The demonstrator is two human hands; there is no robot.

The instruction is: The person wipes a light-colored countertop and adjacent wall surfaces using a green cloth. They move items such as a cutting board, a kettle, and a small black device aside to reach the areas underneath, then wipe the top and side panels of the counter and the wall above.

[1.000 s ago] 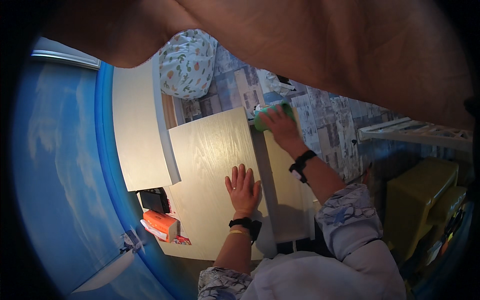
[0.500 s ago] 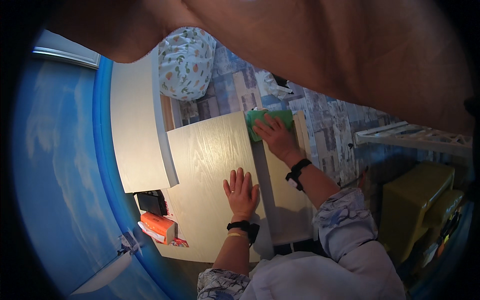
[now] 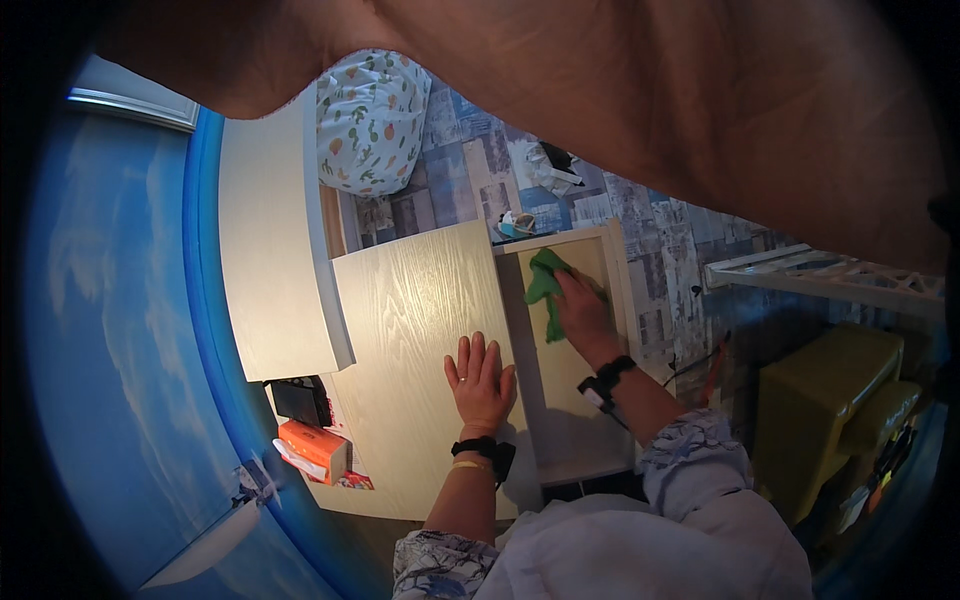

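A green cloth (image 3: pixel 545 280) is bunched under my right hand (image 3: pixel 586 315), whose fingers close on it. Cloth and hand are inside a pulled-out pale wooden drawer (image 3: pixel 580 437), close to its far end. My left hand (image 3: pixel 482 388) lies flat on the light wood-grain desk top (image 3: pixel 400 300), near the edge beside the drawer, fingers stretched out and holding nothing. Both wrists wear black bands.
An orange tissue pack (image 3: pixel 313 450) and a dark boxy object (image 3: pixel 300 402) sit at the desk's left corner. Beyond stands a patterned white bag (image 3: pixel 375 125). A yellow-olive stool-like piece (image 3: pixel 825 410) and a white rack (image 3: pixel 820 275) are at right. Brown fabric hangs across the top.
My right hand has come nearer and down from the drawer's far edge into its inside, taking the now crumpled green cloth along. My left hand stays in place.
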